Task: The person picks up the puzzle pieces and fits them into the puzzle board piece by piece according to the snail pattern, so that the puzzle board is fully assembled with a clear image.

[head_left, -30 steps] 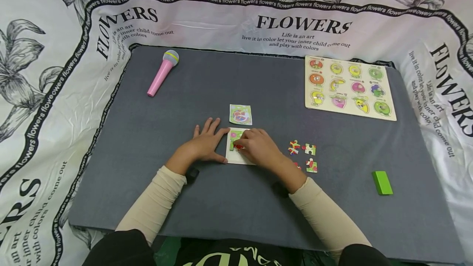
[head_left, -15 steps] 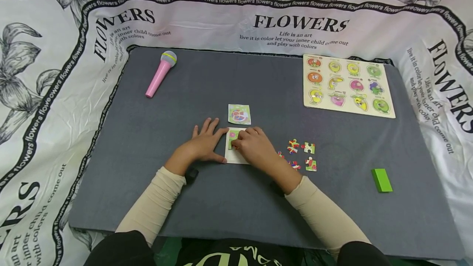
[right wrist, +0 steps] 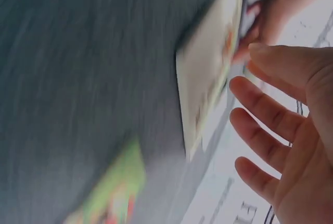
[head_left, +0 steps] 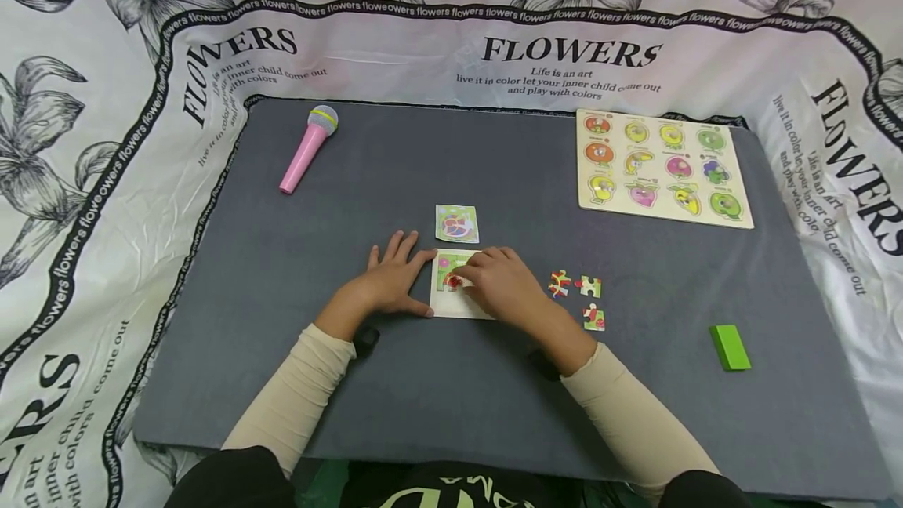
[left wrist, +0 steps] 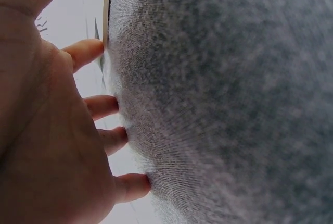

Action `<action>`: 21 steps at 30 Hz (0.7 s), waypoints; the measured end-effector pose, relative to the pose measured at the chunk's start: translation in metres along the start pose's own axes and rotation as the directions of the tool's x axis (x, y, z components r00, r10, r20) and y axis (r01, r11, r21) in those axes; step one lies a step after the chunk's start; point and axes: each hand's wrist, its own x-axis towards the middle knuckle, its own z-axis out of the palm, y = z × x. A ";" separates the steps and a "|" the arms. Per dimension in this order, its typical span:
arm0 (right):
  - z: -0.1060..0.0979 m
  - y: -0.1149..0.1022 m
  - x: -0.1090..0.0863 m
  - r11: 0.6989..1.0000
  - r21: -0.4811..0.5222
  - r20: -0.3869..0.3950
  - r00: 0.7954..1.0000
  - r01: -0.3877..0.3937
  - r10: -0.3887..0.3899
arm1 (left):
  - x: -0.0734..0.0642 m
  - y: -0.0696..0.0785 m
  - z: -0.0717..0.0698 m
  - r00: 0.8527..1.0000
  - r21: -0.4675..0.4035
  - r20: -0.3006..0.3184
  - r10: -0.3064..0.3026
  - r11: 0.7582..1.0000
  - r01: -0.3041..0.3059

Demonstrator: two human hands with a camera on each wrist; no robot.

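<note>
A small white puzzle board (head_left: 451,306) lies at the middle of the grey table, with green and red pieces (head_left: 451,281) set in its upper left. My left hand (head_left: 388,282) is spread flat beside it, thumb and index finger at its left corners. Over the board's right half is my right hand (head_left: 511,284), fingers loosely bent; in the right wrist view nothing shows between thumb and fingers (right wrist: 265,127). Right of that hand lie loose jigsaw pieces (head_left: 560,283). A picture card (head_left: 457,224) sits just beyond the board.
A pink toy microphone (head_left: 306,151) lies at the back left. At the back right is a fruit picture board (head_left: 659,214). A green block (head_left: 730,347) rests to the far right. Patterned white cloth (head_left: 395,69) surrounds the table.
My right hand goes slightly left over the board, then draws back right, baring the red piece in the board. My left hand keeps its place at the board's edge.
</note>
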 end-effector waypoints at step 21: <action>-0.022 0.091 -0.094 0.962 0.092 0.041 0.966 -0.257 0.254 | 0.001 0.000 0.004 1.000 -0.025 -0.026 0.016 1.000 -0.017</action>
